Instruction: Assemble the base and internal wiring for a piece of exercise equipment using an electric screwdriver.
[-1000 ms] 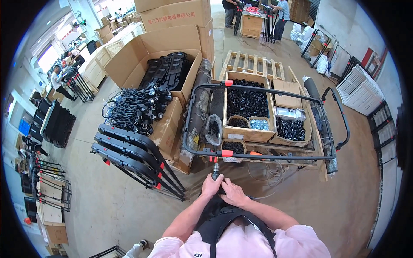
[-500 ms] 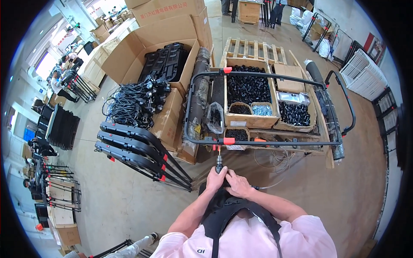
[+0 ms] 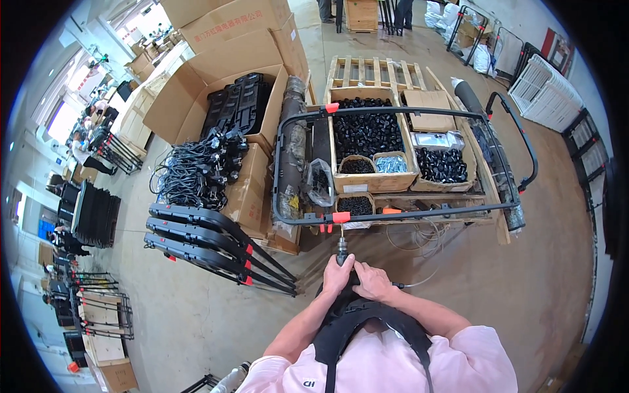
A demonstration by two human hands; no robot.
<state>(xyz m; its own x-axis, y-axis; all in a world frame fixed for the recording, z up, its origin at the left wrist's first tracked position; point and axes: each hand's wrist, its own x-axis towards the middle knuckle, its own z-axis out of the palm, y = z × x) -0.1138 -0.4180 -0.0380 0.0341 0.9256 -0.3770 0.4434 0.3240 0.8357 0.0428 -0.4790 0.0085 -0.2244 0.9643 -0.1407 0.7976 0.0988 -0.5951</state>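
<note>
Both of my hands are closed on a dark power drill with a metal chuck (image 3: 342, 246), held close in front of my body. My left hand (image 3: 337, 276) wraps its front part just behind the chuck. My right hand (image 3: 373, 282) grips farther back, hiding much of the body. The thin bit points away from me at a red sleeve (image 3: 341, 217) on the near bar of a black tubular frame (image 3: 419, 214); whether it touches cannot be made out. Small red pieces (image 3: 325, 228) hang just left of the bit.
Beneath the frame, a pallet carries a wooden box (image 3: 377, 185) of black caps, small bins of screws, and a carton (image 3: 447, 188). Folded black frames (image 3: 196, 226) lean at left beside bundled cables (image 3: 196, 173) and a large carton (image 3: 173, 105). A coiled hose (image 3: 426, 242) lies on the floor.
The drill and both hands have shifted slightly right along the near bar, bringing the bit in line with the red sleeve. My grip looks the same. The whole view has turned a little.
</note>
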